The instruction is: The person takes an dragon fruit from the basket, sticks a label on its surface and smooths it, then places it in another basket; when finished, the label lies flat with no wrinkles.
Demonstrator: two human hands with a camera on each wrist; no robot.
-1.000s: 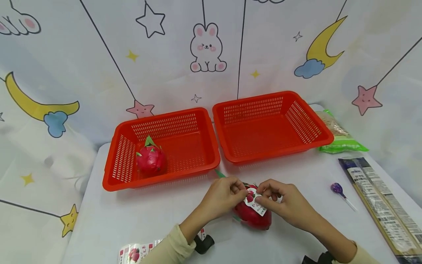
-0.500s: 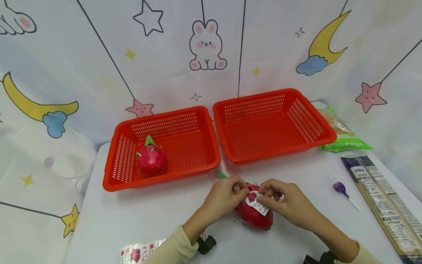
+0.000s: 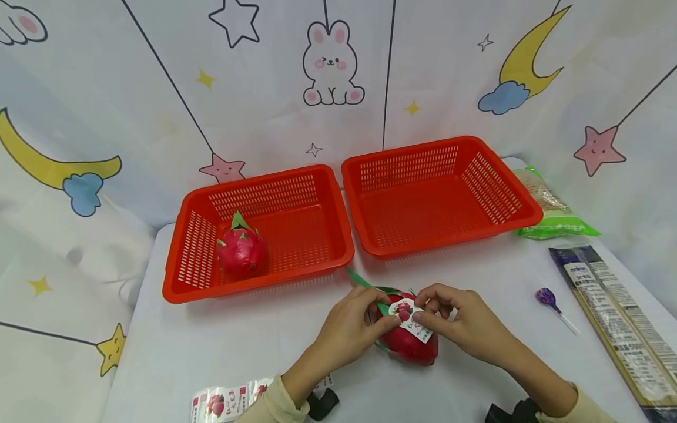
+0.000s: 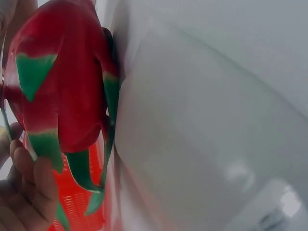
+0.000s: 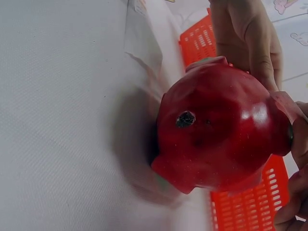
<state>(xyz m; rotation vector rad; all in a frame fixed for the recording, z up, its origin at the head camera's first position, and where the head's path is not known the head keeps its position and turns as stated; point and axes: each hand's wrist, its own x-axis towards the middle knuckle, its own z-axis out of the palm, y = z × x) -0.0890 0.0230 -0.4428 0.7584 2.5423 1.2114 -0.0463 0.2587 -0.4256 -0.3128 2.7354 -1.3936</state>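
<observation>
A red dragon fruit (image 3: pixel 409 343) with green-tipped scales lies on the white table in front of the baskets. On its top sits a white sticker (image 3: pixel 418 328) with a fruit picture and printing. My right hand (image 3: pixel 457 323) pinches the right edge of this sticker between thumb and fingertips. My left hand (image 3: pixel 346 329) is at the leafy end, its thumb touching the sticker's left edge and its index finger apart from the thumb. The left wrist view has the green scales (image 4: pixel 45 147) beside the left fingers. In the right wrist view, the dragon fruit's rounded end (image 5: pixel 216 127) hides part of the hands.
A red basket (image 3: pixel 338 258) at the left holds another dragon fruit (image 3: pixel 242 252); a second red basket (image 3: pixel 444 247) stands beside it. At the right lie a green-edged bag (image 3: pixel 560 223), a lollipop (image 3: pixel 546 296) and a long packet (image 3: pixel 608 317). A sticker strip (image 3: pixel 222 404) lies front left.
The left thumb and index finger have spread apart at the sticker, and a green scale now shows between them. The right hand keeps its pinch. The head view has shifted slightly.
</observation>
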